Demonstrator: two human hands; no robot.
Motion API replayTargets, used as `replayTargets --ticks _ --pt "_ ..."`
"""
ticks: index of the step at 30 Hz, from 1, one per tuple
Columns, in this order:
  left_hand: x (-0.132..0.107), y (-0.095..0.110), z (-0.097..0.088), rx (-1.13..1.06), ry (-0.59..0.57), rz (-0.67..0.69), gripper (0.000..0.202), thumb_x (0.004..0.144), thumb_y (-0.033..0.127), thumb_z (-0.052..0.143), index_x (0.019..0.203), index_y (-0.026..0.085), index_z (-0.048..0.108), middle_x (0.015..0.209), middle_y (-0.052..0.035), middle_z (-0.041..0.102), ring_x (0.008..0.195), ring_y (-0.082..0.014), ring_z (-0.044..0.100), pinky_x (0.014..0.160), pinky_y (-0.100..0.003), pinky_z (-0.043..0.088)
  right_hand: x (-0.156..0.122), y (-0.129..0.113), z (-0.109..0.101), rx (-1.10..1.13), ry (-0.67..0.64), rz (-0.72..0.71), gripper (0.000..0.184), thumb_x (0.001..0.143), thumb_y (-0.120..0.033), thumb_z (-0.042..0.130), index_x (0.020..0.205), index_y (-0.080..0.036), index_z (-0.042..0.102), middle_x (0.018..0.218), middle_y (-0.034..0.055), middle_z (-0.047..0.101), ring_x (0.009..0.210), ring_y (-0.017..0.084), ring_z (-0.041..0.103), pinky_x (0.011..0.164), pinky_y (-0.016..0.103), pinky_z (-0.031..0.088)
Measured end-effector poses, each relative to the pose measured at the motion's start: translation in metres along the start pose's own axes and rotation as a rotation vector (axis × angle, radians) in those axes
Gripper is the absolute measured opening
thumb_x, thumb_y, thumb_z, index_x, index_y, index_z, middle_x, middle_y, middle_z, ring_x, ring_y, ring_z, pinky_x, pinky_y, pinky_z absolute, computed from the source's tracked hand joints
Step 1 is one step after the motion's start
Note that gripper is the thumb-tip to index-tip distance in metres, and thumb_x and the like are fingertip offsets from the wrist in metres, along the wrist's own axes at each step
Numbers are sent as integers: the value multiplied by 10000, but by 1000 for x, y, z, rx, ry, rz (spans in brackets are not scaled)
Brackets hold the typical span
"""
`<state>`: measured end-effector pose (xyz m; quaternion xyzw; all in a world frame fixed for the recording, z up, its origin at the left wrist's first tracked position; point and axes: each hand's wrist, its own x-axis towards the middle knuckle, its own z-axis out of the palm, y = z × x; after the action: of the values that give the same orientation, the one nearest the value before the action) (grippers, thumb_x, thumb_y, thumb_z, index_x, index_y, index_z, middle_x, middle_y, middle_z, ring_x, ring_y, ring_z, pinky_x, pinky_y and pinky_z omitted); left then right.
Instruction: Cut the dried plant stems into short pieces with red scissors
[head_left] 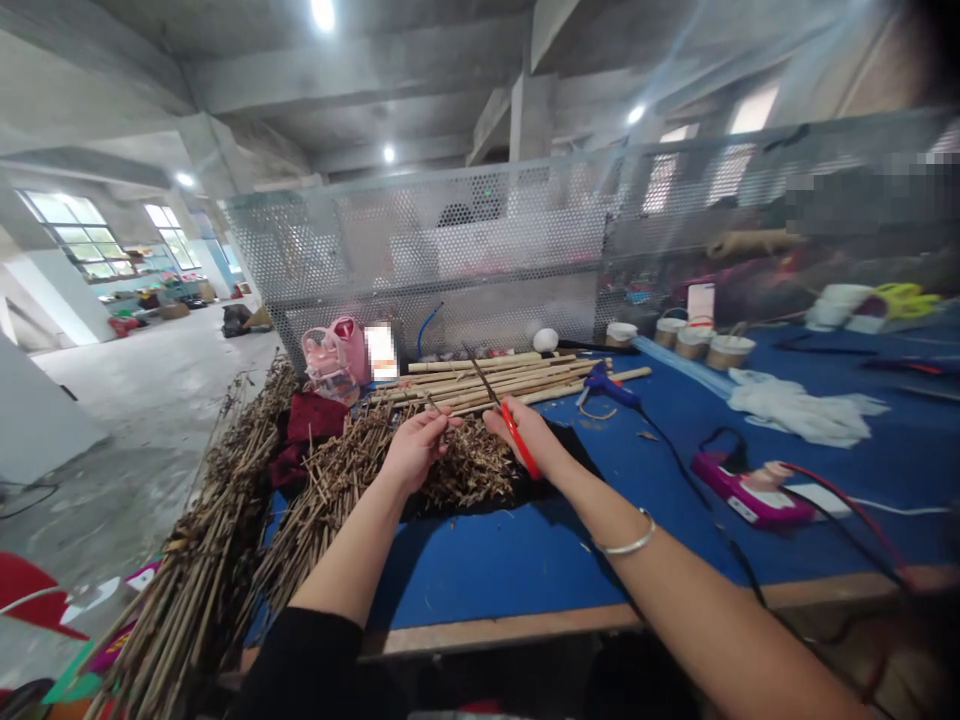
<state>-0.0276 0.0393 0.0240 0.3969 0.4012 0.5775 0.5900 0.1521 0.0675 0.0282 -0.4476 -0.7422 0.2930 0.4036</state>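
Note:
My right hand is closed on a pair of scissors with red handles, their dark blades pointing up and away to the left. To its left, my left hand is pinched around a thin dry stem, which shows only as a short tip above the fingers. Beneath both hands lies a heap of dry brown plant bits on a black cloth. Dry stalks are piled beside my left forearm.
Pale wooden sticks lie behind the hands. A blue glue gun and a purple power strip with cables are on the right. A pink bag stands before a perforated metal screen. The blue table has a wooden front edge.

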Motion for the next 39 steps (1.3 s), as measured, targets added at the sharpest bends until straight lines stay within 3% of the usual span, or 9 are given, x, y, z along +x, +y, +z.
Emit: replayTargets --ticks 5,10,16,22,28,39 --pt "4 -11 -2 159 96 68 386 659 409 654 934 137 654 640 4 603 429 -34 400 417 -160 290 11 3 5 -111 -124 37 372 659 -525 594 698 -200 417 595 -59 448 538 92 386 524 212 319" --pt "-11 -18 -10 379 148 136 383 696 415 612 928 119 680 603 -13 611 521 -88 489 535 -204 377 -4 15 -2 -82 -290 105 372 688 -519 572 717 -208 370 599 -64 457 530 84 387 512 204 321" --pt "-19 -14 -9 599 199 238 300 712 363 594 869 130 698 677 -41 661 621 -140 566 631 -239 424 -5 14 -12 -79 -355 97 357 714 -508 565 741 -207 374 621 -60 454 545 85 401 517 203 340" --pt "-24 -28 4 438 56 54 299 714 376 593 870 126 644 552 8 584 428 -69 424 439 -188 338 -13 13 8 -236 -312 70 355 684 -499 603 767 -197 438 722 -14 527 613 111 461 545 217 353" --pt "-29 -38 13 315 -17 -47 276 707 380 599 814 125 593 481 53 459 401 -47 367 409 -167 307 -26 15 16 -340 -222 -10 347 675 -439 636 867 -184 498 835 36 557 731 148 506 638 251 370" --pt "-31 -43 15 290 -11 -101 252 701 397 595 711 148 558 468 51 444 389 -49 343 399 -180 255 -32 20 21 -379 -269 182 336 679 -493 604 713 -204 436 619 -14 544 517 103 434 470 209 253"
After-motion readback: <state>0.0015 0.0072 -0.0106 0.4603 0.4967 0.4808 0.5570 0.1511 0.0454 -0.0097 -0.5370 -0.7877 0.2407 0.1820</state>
